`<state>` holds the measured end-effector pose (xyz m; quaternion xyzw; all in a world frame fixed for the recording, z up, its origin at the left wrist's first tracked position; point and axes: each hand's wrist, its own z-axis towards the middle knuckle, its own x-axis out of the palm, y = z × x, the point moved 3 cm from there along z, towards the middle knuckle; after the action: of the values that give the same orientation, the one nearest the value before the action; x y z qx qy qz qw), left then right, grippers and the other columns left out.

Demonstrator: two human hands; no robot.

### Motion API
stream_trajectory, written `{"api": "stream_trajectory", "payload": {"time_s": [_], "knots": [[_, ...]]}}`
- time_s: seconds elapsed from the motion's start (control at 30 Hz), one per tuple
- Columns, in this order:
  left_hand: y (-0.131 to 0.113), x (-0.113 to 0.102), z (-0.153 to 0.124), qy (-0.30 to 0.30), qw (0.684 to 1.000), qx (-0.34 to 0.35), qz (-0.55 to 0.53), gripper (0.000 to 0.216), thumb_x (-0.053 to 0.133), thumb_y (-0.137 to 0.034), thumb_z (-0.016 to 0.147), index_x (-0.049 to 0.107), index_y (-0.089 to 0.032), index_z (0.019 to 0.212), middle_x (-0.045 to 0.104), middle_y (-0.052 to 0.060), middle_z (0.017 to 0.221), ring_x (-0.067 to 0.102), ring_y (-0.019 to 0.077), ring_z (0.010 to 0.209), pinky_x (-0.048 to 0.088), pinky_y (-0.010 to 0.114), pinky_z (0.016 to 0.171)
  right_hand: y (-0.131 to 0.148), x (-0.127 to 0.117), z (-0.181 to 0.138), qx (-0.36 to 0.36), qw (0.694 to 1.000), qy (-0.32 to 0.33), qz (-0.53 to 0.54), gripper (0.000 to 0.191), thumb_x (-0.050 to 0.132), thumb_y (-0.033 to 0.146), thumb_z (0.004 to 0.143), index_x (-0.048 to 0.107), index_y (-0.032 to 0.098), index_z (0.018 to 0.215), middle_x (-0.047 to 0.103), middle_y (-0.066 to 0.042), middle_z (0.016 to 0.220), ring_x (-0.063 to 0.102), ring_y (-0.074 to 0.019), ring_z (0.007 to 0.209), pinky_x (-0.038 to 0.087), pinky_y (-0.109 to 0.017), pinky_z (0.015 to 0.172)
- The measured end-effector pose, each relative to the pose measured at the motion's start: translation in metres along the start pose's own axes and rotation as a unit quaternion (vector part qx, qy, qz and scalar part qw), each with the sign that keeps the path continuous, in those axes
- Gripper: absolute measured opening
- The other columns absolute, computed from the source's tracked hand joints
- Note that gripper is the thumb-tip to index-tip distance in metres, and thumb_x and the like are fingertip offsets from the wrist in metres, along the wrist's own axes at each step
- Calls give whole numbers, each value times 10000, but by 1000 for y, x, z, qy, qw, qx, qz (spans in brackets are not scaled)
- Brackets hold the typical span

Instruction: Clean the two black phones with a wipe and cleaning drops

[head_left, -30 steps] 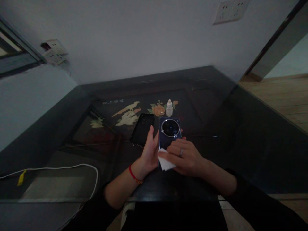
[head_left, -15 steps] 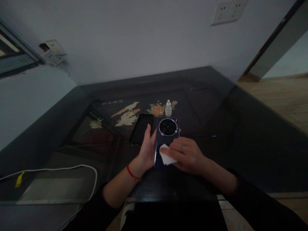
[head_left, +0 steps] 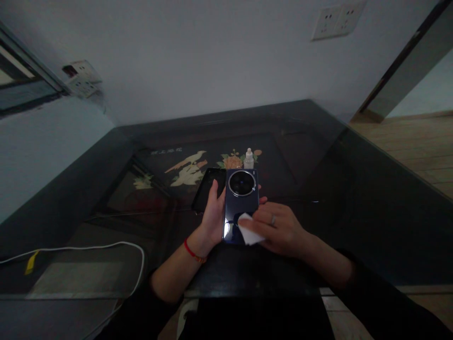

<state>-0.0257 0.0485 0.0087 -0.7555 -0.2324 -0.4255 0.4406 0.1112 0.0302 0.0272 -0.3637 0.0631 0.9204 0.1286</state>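
My left hand (head_left: pixel 213 215) is closed around a dark blue smartphone (head_left: pixel 242 204), its back with the big round camera ring facing up at me. Its fingertips show past the phone's right edge. Pinched in my right hand (head_left: pixel 279 229) is a folded white wipe (head_left: pixel 250 230), which lies against the lower back of the phone. Behind my left thumb, a black phone case (head_left: pixel 205 190) rests on the table. A small clear dropper bottle (head_left: pixel 248 159) with a white top stands just beyond the phone, its base hidden by it.
The dark glossy tabletop (head_left: pixel 307 141) bears a bird and flower picture and meets the wall at the back. A white cable (head_left: pixel 92 247) with a yellow tag (head_left: pixel 31 263) runs along the left front. Wall sockets (head_left: pixel 338 21) are above.
The phone has shifted slightly left and up in my left hand, and a bright reflection now shows low on its back. My right hand with the wipe has moved slightly right.
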Motion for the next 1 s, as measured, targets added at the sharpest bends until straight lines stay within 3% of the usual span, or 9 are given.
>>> {"api": "stream_trajectory", "payload": {"time_s": [0.13, 0.2, 0.33, 0.4, 0.6, 0.67, 0.83, 0.9, 1.0], "knots": [[0, 2, -2, -15, 1000, -7, 4, 639, 238, -598, 935, 414, -227, 1424, 616, 111, 1272, 600, 278, 1132, 405, 435, 1002, -26, -8, -5, 107, 994, -29, -21, 186, 489, 169, 901, 642, 152, 1005, 638, -50, 760, 569, -152, 696, 480, -285, 655], [-1, 2, -2, -11, 1000, -8, 5, 650, 238, -607, 930, 409, -224, 1426, 608, 114, 1284, 593, 283, 1144, 404, 438, 1004, -20, -8, -3, 77, 997, -23, -2, 191, 486, 167, 897, 642, 140, 1004, 633, -47, 745, 565, -150, 685, 472, -283, 648], [-5, 1, -1, 8, 1000, 6, 5, 702, 219, -642, 913, 392, -206, 1435, 583, 142, 1313, 577, 331, 1159, 401, 509, 984, 11, -3, 3, -58, 996, 29, 62, 207, 450, 175, 911, 644, 122, 959, 587, -6, 643, 512, -136, 592, 409, -273, 570], [-7, -1, -1, 14, 1000, 9, 3, 716, 216, -651, 908, 386, -201, 1439, 574, 146, 1325, 571, 345, 1164, 396, 530, 979, 14, -2, 3, -73, 994, 43, 74, 224, 425, 178, 921, 640, 125, 955, 582, 0, 634, 502, -135, 580, 398, -275, 553], [-7, -4, -1, 6, 1000, -5, -6, 706, 203, -633, 920, 357, -198, 1455, 581, 141, 1317, 562, 292, 1187, 378, 453, 1018, -24, -11, -7, 79, 996, -32, 9, 190, 494, 203, 906, 621, 129, 1026, 627, -46, 738, 564, -137, 652, 452, -262, 589], [-5, -3, -2, 9, 1000, -10, -9, 698, 209, -629, 922, 352, -205, 1457, 583, 136, 1316, 563, 288, 1186, 378, 446, 1018, -27, -12, -8, 88, 995, -43, 13, 182, 498, 196, 900, 620, 136, 1021, 630, -49, 754, 572, -137, 664, 459, -263, 599], [-1, -1, -1, 19, 999, -31, -24, 775, 169, -671, 902, 346, -160, 1458, 576, 160, 1315, 552, 293, 1197, 353, 452, 1042, -14, -12, -7, 7, 998, -44, 32, 225, 438, 216, 917, 617, 146, 1035, 586, -14, 654, 523, -135, 582, 426, -272, 554], [1, 0, -1, 26, 998, -47, -19, 760, 171, -669, 903, 330, -183, 1465, 573, 155, 1320, 553, 298, 1193, 351, 476, 1041, -18, -15, -8, 38, 997, -60, 25, 221, 459, 232, 916, 624, 153, 1041, 594, -17, 665, 537, -134, 592, 428, -266, 554], [5, 1, -4, 40, 996, -80, -8, 708, 168, -660, 908, 289, -258, 1478, 563, 136, 1335, 554, 313, 1189, 361, 536, 1016, -33, -22, -10, 141, 987, -81, 7, 201, 492, 226, 906, 640, 169, 1030, 639, -33, 733, 592, -137, 648, 445, -256, 575]]}}
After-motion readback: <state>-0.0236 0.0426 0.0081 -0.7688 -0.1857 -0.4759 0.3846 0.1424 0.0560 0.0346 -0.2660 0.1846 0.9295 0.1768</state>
